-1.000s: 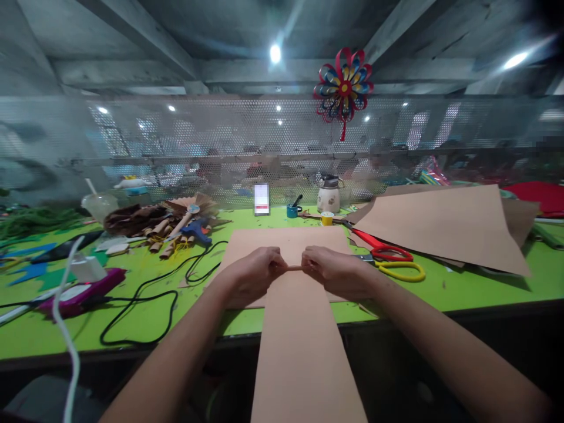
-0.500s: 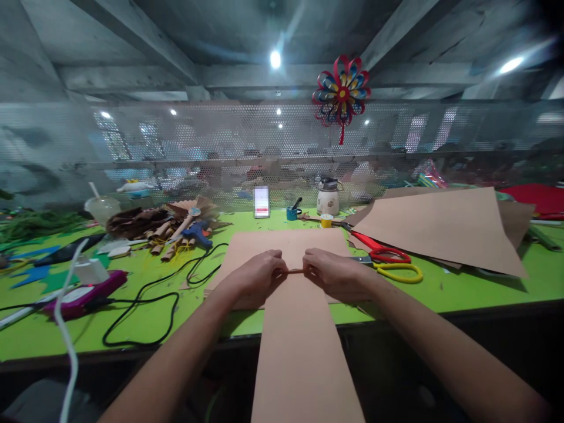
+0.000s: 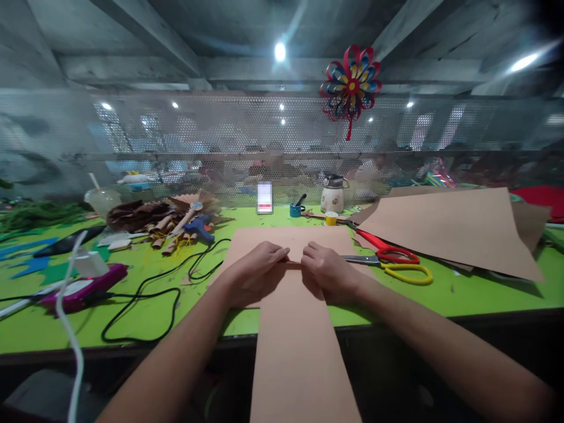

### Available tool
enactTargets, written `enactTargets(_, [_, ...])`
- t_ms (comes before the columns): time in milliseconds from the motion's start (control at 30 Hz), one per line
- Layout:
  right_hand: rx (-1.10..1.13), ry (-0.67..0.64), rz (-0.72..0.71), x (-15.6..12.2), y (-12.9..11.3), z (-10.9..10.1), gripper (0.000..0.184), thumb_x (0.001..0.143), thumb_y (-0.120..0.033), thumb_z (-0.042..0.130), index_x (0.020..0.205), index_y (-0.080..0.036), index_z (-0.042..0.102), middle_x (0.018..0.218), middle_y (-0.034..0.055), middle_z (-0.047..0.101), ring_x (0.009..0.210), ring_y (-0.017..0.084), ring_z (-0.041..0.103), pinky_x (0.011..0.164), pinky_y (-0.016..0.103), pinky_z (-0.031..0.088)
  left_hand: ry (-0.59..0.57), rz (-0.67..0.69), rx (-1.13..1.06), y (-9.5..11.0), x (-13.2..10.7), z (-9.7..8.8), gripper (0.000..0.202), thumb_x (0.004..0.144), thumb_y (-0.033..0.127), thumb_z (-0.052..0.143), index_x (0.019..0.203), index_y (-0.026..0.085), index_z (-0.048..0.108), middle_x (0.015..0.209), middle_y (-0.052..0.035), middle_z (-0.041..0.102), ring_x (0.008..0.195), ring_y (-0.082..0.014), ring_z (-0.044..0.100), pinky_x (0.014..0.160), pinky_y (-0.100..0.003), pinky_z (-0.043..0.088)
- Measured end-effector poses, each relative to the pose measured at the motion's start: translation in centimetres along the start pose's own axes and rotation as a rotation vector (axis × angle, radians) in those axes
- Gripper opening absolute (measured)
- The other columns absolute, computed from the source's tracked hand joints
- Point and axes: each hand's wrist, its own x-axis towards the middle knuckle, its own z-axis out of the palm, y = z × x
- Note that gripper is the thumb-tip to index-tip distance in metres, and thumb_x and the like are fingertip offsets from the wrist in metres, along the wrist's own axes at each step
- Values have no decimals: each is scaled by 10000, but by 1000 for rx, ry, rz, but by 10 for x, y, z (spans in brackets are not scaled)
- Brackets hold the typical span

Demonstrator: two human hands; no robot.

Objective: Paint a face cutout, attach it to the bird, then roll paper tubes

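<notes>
A long strip of brown paper runs from the green table down over its front edge toward me. My left hand and my right hand meet at the strip's far end, fingers curled and pinching its folded top edge. Both hands press low against a wider brown sheet lying flat beneath the strip.
Red scissors and yellow scissors lie right of my hands, beside large brown sheets. A black cable, a blue glue gun, paper fans, a pink device, a phone and a jar sit left and behind.
My hands have moved closer together and lower, pressing the strip's narrow fold down onto the sheet. The view has shifted slightly.
</notes>
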Motion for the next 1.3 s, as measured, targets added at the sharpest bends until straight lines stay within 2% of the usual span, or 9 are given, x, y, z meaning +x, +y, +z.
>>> enactTargets(100, [-66,68,-36,1,-2,4,146,878,-75,489,779,-136,577,835,105,557,811,217,410,623,319,338,-76,-84,-49,0,0,-9,455,829,555,478,580,179,421,570,33,340,555,-108,296,515,-251,245])
enactTargets(300, [-116,139,-56,-1,-3,8,213,910,-65,430,783,-139,583,816,107,538,805,226,386,640,331,337,-142,-171,-185,-3,-7,-11,447,798,590,523,676,161,546,614,20,421,559,-108,312,511,-245,251])
enactTargets(500, [-54,157,-25,0,-1,12,218,914,-76,424,778,-149,578,821,101,541,819,219,409,684,328,363,-170,-96,-233,-2,-5,-9,446,800,548,538,581,191,383,578,47,261,546,-98,217,504,-260,188])
enactTargets(567, [54,194,23,1,-1,11,194,914,-104,447,781,-154,579,837,99,553,846,214,435,709,322,380,-153,-104,-218,0,-4,-8,441,806,533,531,580,195,359,578,51,230,545,-97,202,503,-260,179])
enactTargets(667, [308,248,156,0,-1,4,97,899,-217,537,865,-155,604,910,100,575,887,204,478,750,315,407,-121,-110,-145,1,-4,-6,390,808,506,523,611,180,439,577,47,281,541,-96,237,498,-250,201])
enactTargets(767, [544,144,307,-1,1,-5,187,901,-307,538,954,-152,628,928,86,605,809,170,508,708,288,405,-65,-82,-77,2,-3,-1,341,815,467,505,686,155,547,607,22,410,557,-107,328,504,-240,257])
enactTargets(900, [795,-45,412,-4,2,-9,333,934,-348,423,786,-134,630,724,23,584,644,124,459,571,245,339,-23,-43,-62,6,-4,6,352,834,455,479,753,140,614,674,-9,530,604,-126,420,528,-228,313])
enactTargets(1067, [939,11,500,-10,2,-9,323,875,-389,483,705,-137,594,637,-19,458,577,96,342,484,232,246,-5,2,-73,7,-8,10,339,826,453,511,764,148,644,737,-30,590,672,-147,460,565,-234,333])
enactTargets(1300, [1225,-99,559,-7,8,-11,221,802,-338,574,682,-153,554,568,-59,345,511,73,280,459,224,202,10,-35,-283,12,-13,21,332,824,443,510,837,144,655,741,-42,589,685,-159,482,582,-251,343])
